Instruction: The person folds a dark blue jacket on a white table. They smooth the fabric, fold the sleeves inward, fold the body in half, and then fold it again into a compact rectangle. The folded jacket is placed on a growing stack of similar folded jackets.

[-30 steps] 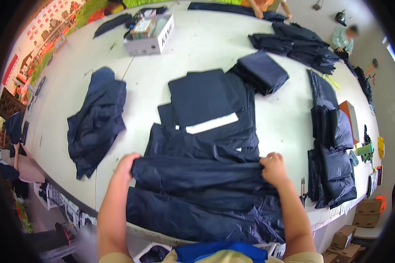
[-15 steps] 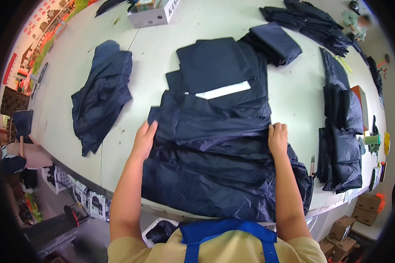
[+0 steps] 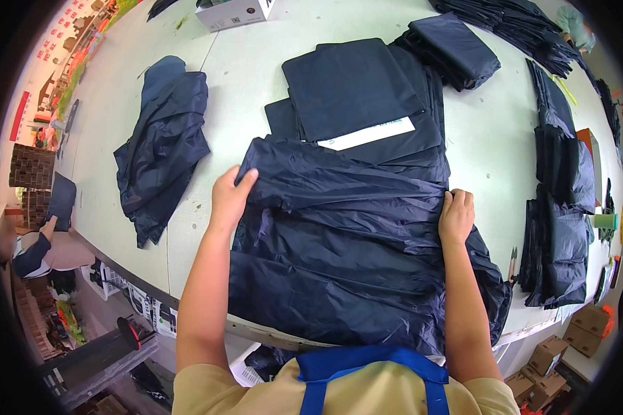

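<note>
Dark navy, slightly shiny fabric (image 3: 339, 256) lies wrinkled at the table's near edge, part of it hanging toward my body. My left hand (image 3: 230, 197) pinches its upper left edge between thumb and fingers. At the right edge, the curled fingers of my right hand (image 3: 457, 216) grip the same fabric. Just beyond, a stack of flat dark cloth pieces (image 3: 353, 86) rests partly under the fabric, with a white paper strip (image 3: 368, 133) across it. A folded dark bundle (image 3: 453, 50) sits at the stack's far right corner.
A crumpled dark garment piece (image 3: 163, 145) lies to the left on the pale table (image 3: 235, 90). Folded dark bundles (image 3: 561, 228) line the right side, with small snips (image 3: 513, 264) near them. A white carton (image 3: 232, 14) stands far back. Other people are at both sides.
My left hand has lifted the fabric's upper left edge and moved it slightly away from me. My right hand keeps its hold on the right edge. The view has shifted a little.
</note>
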Demonstrator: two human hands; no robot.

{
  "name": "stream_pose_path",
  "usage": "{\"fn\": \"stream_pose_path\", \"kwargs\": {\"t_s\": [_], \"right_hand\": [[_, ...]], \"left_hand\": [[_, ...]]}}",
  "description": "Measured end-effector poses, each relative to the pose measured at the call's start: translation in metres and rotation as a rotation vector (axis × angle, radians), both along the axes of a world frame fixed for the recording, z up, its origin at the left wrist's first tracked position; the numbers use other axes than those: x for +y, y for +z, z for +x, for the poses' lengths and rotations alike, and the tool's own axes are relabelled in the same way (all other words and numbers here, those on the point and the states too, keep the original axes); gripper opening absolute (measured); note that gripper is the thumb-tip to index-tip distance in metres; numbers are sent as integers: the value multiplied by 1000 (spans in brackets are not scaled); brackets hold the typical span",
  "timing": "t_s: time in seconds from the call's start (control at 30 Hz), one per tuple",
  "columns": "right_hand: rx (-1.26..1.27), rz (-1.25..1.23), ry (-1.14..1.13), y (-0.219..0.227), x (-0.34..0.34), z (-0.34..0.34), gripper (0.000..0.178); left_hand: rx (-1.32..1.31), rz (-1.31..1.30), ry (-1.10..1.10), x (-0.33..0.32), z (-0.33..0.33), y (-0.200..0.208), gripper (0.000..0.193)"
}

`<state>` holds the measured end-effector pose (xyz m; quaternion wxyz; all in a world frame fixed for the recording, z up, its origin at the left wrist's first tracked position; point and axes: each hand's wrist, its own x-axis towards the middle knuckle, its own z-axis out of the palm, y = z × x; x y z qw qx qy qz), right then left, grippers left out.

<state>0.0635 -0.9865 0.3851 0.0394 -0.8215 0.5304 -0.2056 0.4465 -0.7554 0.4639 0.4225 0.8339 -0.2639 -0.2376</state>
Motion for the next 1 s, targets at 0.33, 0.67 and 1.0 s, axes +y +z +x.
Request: {"fn": "stream_pose_path", "kwargs": {"t_s": [0.33,0.67,1.0], "right_hand": [[-36,338,86,20,-12,-15,19],[191,699,242,113,-25,-12,24],[52,98,802,151,173,-106,26]], "left_hand": [[-586,-187,-303,-66,34,-25,58],[-594,616,-872,-107,63,-2,19],[-1143,-12,-778,140,-14,60,11]]}}
